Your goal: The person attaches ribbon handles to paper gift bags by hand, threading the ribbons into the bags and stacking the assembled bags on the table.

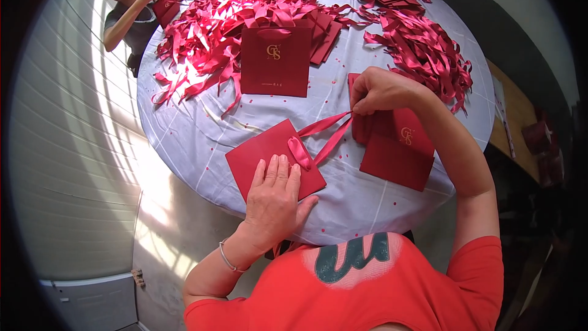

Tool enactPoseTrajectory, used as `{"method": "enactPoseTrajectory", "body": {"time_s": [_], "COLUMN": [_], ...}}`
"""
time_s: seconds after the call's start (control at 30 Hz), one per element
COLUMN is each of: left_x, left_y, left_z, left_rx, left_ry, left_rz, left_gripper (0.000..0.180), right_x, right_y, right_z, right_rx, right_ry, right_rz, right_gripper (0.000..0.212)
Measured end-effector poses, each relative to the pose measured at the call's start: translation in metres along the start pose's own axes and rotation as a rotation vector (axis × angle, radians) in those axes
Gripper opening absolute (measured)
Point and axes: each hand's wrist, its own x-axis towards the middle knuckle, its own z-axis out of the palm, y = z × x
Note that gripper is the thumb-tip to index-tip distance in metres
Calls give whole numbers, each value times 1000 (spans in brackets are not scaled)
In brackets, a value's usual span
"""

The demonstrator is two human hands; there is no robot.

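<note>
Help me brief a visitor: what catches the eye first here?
A big heap of red ribbons covers the far side of the round table. Nearer, the left hand presses flat on a red paper bag, while the right hand pinches its ribbon taut.

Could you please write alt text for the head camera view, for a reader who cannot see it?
A person's left hand presses a flat red paper bag onto a round white-clothed table while the right hand pulls its red ribbon taut. Loose ribbons and more red bags lie beyond; another person works opposite.
</note>
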Motion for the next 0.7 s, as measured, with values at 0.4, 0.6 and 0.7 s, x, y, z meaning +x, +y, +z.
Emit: {"method": "enactPoseTrajectory", "body": {"time_s": [0.4, 0.6, 0.7], "left_x": [5, -12, -31], "left_y": [18, 11, 0], "left_z": [-10, -25, -46], "left_rx": [67, -83, -274], "left_ry": [160, 381, 425], "left_rz": [-105, -22, -33], "left_gripper": [75, 60, 48], "right_x": [-45, -69, -86], "right_y": [-77, -120, -143], "right_z": [31, 39, 33], "right_rx": [793, 993, 879], "right_ry": [113, 90, 102], "right_rz": [-247, -437, -548], "right_gripper": [9, 12, 14]}}
